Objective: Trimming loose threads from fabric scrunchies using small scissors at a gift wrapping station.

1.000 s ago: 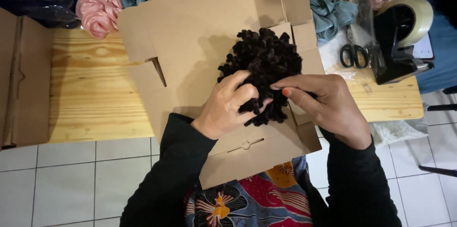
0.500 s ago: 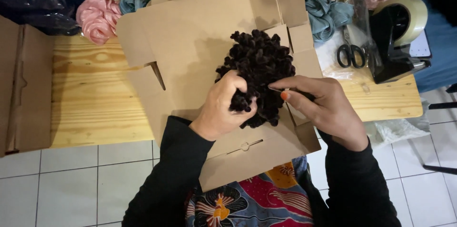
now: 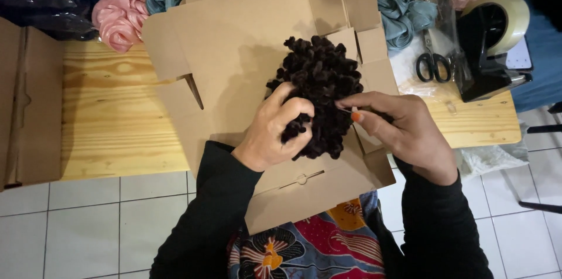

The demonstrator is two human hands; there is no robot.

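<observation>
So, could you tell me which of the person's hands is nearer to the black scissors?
The right hand: it pinches the dark ruffled bundle just below-left of the scissors. The left hand grips the bundle's far side.

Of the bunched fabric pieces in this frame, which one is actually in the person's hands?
The dark brown ruffled one, gripped by the left hand and right hand over the flat cardboard box. The pink one and blue one lie untouched.

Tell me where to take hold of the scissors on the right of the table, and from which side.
Take the scissors by the black loop handles, coming from the table's near edge. The handles point toward the person and lie bare, while the blades point away, toward the pile of cloth. The black tape dispenser stands close on the right, so a grip from that side looks cramped.
</observation>
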